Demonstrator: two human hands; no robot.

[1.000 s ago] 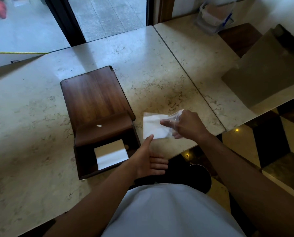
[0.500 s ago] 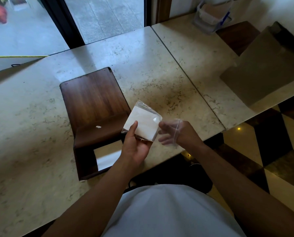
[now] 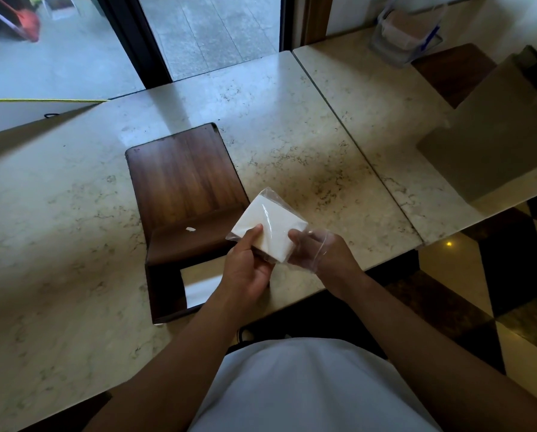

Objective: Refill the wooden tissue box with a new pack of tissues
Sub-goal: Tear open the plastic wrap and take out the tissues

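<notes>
The dark wooden tissue box [image 3: 183,194] lies on the marble table [image 3: 58,213], its open near end showing a little white inside [image 3: 200,283]. Just right of the box, above the table's front edge, both hands hold a pack of white tissues [image 3: 268,229] in clear plastic wrap. My left hand [image 3: 246,269] grips the pack from below with the thumb on top. My right hand [image 3: 320,252] holds the pack's right end, with loose clear wrap draped over its fingers.
A second marble table [image 3: 370,98] adjoins on the right. On it stand a brown paper bag [image 3: 494,145] and a clear container [image 3: 404,32] at the back. Glass doors run behind the tables. The tiled floor drops off at right.
My left hand rose from beside the box and took hold of the pack. The pack shifted left and turned diagonal, with both hands now on it.
</notes>
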